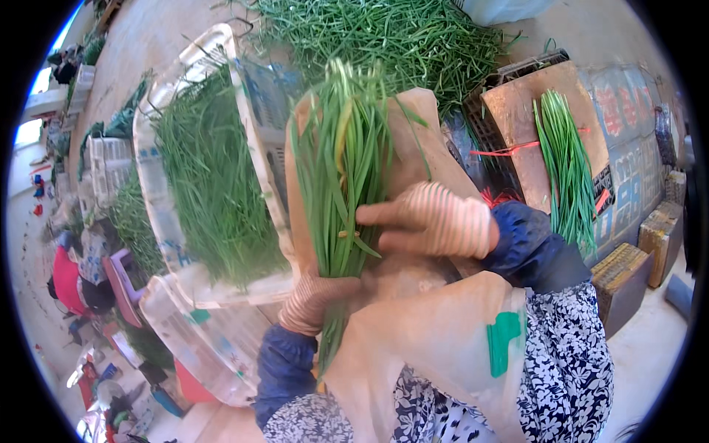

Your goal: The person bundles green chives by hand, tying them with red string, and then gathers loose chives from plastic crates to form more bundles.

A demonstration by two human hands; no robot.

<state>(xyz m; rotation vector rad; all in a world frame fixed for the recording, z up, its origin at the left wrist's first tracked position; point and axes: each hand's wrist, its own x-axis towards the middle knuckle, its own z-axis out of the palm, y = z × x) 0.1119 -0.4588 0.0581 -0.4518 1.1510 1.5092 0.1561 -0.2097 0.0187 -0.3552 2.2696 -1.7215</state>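
My left hand (318,296), in a striped glove with bare fingers, is closed around the lower part of a bunch of green garlic chives (332,210). The bunch points away from me above a brown sheet over my lap, its pale ends at the far end. A yellowed leaf (341,135) lies among the green ones. My right hand (426,221), gloved the same way, is beside the bunch with its fingers apart and pointing left at the leaves. Its thumb is hidden, and nothing shows in its grasp.
A white plastic crate of loose chives (216,183) stands at left. A heap of chives (382,39) lies ahead. At right, another bunch (568,166) rests on a brown board (515,122) beside red ties (507,149). A person in pink (69,277) is far left.
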